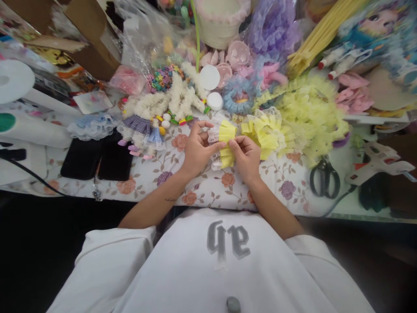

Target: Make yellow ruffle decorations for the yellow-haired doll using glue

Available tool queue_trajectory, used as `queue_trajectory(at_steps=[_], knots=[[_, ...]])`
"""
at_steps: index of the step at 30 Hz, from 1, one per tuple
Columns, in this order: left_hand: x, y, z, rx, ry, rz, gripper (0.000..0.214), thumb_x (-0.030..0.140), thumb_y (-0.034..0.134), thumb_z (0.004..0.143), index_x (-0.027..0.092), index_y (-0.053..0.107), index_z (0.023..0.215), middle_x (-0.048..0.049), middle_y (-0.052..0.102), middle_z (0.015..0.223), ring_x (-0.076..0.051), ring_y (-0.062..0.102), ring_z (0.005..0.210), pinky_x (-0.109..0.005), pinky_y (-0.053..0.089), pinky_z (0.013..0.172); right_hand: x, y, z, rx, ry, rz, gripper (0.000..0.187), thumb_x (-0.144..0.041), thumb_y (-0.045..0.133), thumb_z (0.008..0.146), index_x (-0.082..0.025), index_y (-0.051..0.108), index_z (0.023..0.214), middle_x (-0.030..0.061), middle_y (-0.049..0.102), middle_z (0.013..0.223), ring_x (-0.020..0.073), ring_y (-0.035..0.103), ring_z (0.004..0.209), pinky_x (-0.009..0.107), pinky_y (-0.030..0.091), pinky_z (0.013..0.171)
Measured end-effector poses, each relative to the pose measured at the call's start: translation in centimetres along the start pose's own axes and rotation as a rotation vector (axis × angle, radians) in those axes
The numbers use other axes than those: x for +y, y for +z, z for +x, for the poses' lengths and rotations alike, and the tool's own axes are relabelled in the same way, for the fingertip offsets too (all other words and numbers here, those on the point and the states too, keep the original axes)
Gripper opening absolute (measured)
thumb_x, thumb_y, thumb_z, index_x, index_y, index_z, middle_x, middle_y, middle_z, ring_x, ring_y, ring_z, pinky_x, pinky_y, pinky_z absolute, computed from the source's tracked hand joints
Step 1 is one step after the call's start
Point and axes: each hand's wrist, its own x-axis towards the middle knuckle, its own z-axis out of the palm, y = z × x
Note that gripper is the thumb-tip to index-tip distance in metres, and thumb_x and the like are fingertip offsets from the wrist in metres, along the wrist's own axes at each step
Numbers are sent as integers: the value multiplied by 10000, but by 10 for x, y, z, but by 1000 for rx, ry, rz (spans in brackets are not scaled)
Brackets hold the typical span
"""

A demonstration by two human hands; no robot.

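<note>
Between my hands is a pleated yellow ruffle edged with white lace. My left hand pinches its lace side, with thumb and fingers closed on the strip. From the other side, my right hand grips the yellow edge between thumb and forefinger. Another yellow lace-trimmed ruffle lies just beyond my right hand, and I cannot tell whether the two are joined. A heap of pale yellow frilled trim spreads farther right.
Black scissors and a white glue gun lie at the right, its cord over the table edge. Two dark phones rest at the left beside small fluffy dolls. A pale basket and a purple ruffle bundle stand behind.
</note>
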Motion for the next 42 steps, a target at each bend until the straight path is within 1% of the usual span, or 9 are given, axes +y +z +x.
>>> queue_trajectory(at_steps=[10,16,19,22,25,28,30,37,42], knots=[[0,1,1,-62,-35,-104,643,303,951,555,232,474,980,75,673,671,-113,668,604,-209,529,592,0,-1,0,-49,20,34,321,-486,670,833,-210,527,750,-38,461,679,104,403,622,260,361,591],[-2,-5,6,-13,-99,-200,614,398,880,685,258,491,1139,60,655,679,-122,657,590,-232,530,575,0,-4,2,-28,-20,29,280,-468,668,847,-205,605,772,-28,523,701,114,457,653,265,403,631],[-2,-7,7,-55,-135,-191,724,351,896,655,277,473,1238,51,675,737,-134,666,618,-250,540,591,-3,-4,1,-46,-66,-63,309,-515,648,864,-213,650,798,-8,593,739,137,519,696,283,446,669],[-1,-9,8,-41,-92,-188,808,293,923,597,278,479,1272,32,707,825,-140,686,688,-256,564,657,-3,-3,-2,-71,-75,-81,368,-584,604,891,-238,680,994,13,646,805,161,574,736,300,482,688],[1,-12,11,57,-11,-218,761,298,927,592,281,518,1234,19,714,890,-141,701,763,-240,568,702,0,-4,-6,-218,-30,-53,496,-602,643,867,-253,610,1219,14,668,828,174,614,735,311,508,684],[5,-17,15,108,54,-237,712,311,928,610,284,547,1210,15,705,906,-145,703,812,-242,568,740,-1,-12,-6,-361,-126,-179,465,-511,744,821,-230,633,1175,44,720,965,204,666,863,347,535,806],[8,-20,16,128,82,-242,679,317,931,613,280,569,1187,12,702,912,-140,697,816,-242,566,758,-11,-22,-4,-388,-228,-319,376,-465,752,825,-225,672,1103,52,735,1023,213,673,904,357,533,847],[5,-17,12,17,48,-223,636,328,912,634,287,616,1196,7,709,933,-133,690,810,-243,568,759,-67,-69,11,-305,-365,-681,357,-400,746,833,-251,695,1153,5,662,797,158,580,667,300,468,644],[0,-16,7,-43,76,-139,458,280,874,689,268,710,1116,-22,708,1087,-138,671,953,-225,562,808,-56,-65,12,-331,-433,-775,260,-342,701,865,-214,702,1092,50,692,860,208,637,784,366,512,758]])
